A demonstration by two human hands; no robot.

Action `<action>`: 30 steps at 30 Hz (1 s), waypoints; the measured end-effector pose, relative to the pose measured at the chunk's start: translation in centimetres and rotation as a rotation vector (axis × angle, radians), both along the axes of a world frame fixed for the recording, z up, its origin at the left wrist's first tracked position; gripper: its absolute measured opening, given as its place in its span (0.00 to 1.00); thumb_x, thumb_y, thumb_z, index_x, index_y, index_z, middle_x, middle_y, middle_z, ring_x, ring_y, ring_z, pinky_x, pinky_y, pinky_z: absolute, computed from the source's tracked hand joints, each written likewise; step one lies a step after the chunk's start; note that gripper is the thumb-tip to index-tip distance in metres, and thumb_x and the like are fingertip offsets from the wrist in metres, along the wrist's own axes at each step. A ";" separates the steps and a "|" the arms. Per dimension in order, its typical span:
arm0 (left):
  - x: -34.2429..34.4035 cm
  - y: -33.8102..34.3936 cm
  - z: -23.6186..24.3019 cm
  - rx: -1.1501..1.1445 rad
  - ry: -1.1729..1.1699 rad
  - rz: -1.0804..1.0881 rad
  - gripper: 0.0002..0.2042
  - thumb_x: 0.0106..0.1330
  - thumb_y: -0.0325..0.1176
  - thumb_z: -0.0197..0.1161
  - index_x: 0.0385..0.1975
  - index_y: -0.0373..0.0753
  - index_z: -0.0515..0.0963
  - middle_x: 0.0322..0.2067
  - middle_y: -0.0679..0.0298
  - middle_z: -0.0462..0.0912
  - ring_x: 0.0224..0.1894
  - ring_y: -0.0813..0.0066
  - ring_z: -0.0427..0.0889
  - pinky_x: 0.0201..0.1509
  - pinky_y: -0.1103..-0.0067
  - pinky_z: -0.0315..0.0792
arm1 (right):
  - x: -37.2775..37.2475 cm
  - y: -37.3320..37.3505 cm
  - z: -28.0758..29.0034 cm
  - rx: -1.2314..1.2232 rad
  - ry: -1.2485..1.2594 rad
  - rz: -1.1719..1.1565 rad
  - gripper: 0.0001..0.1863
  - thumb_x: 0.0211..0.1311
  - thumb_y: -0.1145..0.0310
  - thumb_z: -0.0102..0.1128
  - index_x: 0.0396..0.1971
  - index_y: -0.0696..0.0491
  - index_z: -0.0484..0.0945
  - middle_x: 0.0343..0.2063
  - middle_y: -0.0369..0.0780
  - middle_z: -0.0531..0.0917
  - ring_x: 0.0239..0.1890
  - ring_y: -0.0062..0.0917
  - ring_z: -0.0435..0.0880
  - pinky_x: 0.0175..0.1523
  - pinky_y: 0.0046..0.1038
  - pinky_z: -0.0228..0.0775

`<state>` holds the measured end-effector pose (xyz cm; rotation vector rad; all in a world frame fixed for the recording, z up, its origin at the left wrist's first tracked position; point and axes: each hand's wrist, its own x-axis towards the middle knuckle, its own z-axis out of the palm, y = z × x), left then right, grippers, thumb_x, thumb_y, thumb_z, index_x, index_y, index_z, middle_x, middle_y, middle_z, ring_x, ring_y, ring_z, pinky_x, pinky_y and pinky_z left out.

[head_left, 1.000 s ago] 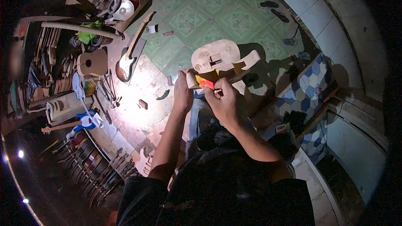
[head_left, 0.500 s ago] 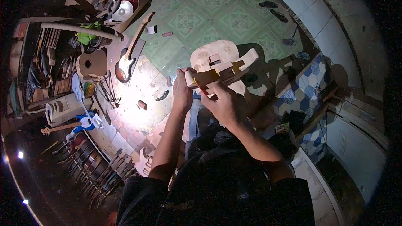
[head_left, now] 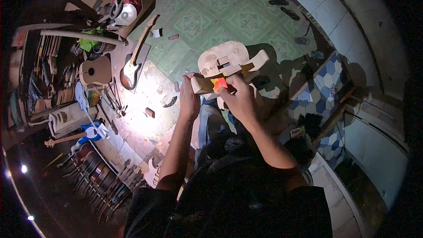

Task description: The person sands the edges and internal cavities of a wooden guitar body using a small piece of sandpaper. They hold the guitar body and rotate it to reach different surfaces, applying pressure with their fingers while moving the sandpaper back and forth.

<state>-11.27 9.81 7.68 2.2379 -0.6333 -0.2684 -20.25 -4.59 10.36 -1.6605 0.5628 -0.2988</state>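
A pale, unpainted guitar body (head_left: 220, 55) with cut-out cavities lies in front of me. Over its near part is a curved wooden piece (head_left: 202, 85) with raised ends. My left hand (head_left: 188, 99) is closed round the left end of that wooden piece. A small, flat orange-red and yellow piece (head_left: 220, 83) is pinched between the thumb and fingers of my right hand (head_left: 239, 99), against the middle of the wooden piece. I cannot make out what kind of thing it is.
An electric guitar with a sunburst finish (head_left: 129, 72) lies on the floor to the left. Beyond it are an acoustic guitar body (head_left: 95, 70) and a blue guitar (head_left: 91, 131). A rack of several guitars (head_left: 94, 169) stands at lower left. Sandals (head_left: 289, 13) lie at far right.
My right hand has turned and shifted up a little, so the orange-red face of the small piece now shows; before, only a thin red edge did. My left hand keeps its hold.
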 end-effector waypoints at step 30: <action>-0.4 -2.2 0.8 -0.634 0.711 0.291 0.23 0.74 0.48 0.31 0.36 0.36 0.69 0.36 0.62 0.70 0.39 0.75 0.69 0.48 0.79 0.64 | -1.0 1.2 5.6 -0.378 -0.347 0.067 0.10 0.46 0.78 0.66 0.27 0.56 0.74 0.24 0.41 0.79 0.27 0.30 0.81 0.29 0.27 0.72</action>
